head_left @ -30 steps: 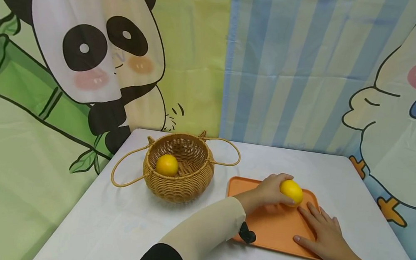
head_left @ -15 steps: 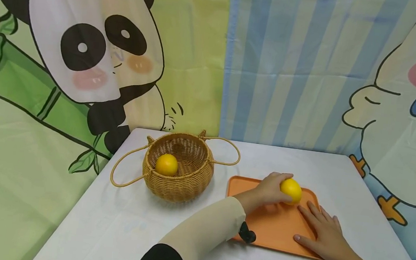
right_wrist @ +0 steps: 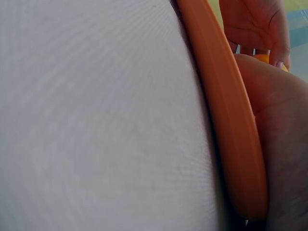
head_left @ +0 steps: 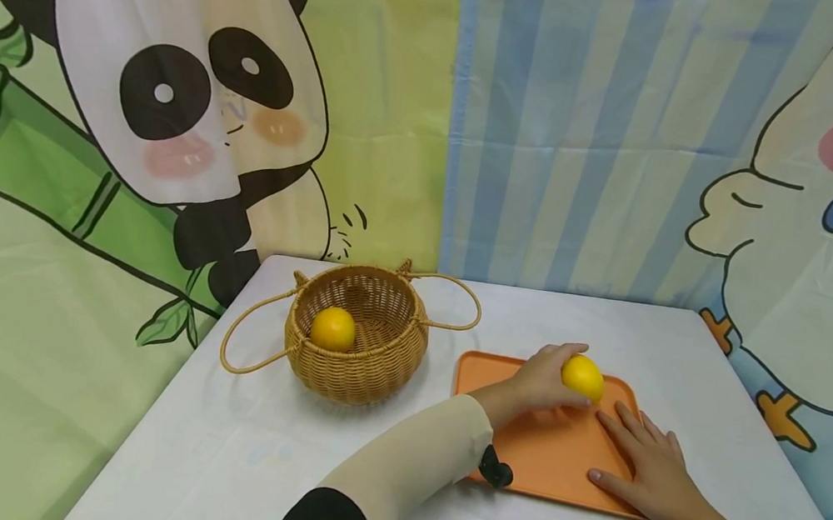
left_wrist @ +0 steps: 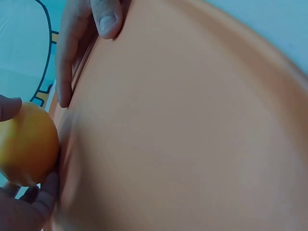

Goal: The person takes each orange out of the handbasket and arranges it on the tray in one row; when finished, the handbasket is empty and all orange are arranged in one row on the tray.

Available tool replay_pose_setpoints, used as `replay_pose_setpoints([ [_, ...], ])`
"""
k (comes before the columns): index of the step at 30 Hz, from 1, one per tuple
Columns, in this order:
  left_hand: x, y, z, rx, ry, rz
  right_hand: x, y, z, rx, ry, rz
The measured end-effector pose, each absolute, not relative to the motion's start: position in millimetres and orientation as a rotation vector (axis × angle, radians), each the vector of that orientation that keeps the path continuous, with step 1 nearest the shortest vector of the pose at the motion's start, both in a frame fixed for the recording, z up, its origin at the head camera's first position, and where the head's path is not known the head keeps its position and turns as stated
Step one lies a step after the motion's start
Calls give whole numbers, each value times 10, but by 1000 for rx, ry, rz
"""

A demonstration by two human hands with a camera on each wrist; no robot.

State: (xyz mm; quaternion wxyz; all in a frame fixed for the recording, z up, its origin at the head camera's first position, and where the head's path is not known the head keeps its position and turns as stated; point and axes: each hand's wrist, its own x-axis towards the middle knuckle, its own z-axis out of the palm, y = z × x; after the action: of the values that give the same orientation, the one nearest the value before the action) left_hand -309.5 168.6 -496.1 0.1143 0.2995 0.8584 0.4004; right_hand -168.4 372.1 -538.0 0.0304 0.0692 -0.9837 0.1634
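Note:
My left hand (head_left: 545, 379) reaches across the orange tray (head_left: 547, 465) and grips a smooth yellow lemon (head_left: 582, 378) between thumb and fingers, over the tray's far right part. In the left wrist view the lemon (left_wrist: 30, 144) sits between the thumb above and the fingers below, close to the tray surface; whether it touches the tray I cannot tell. My right hand (head_left: 655, 475) rests with spread fingers on the tray's right edge. The right wrist view shows the palm (right_wrist: 284, 125) against the tray's rim (right_wrist: 231, 115), with the lemon mostly hidden behind.
A round wicker basket (head_left: 353, 375) with two looped handles stands at the table's left, a yellow-orange fruit (head_left: 333, 329) inside it. A white cloth covers the table (head_left: 232, 452). Printed curtains (head_left: 534, 137) hang right behind the table.
The lemon has turned slightly in my left hand, showing a rounder outline than before. Its place over the tray is nearly the same. My right hand has stayed still.

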Motion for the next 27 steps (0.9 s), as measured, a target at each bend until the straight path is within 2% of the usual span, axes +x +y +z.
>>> replay_pose_setpoints([
  [27,-3028,1702,-4925,874,2559,1081,-1678,3728,-5395,206,-3040,527],
])
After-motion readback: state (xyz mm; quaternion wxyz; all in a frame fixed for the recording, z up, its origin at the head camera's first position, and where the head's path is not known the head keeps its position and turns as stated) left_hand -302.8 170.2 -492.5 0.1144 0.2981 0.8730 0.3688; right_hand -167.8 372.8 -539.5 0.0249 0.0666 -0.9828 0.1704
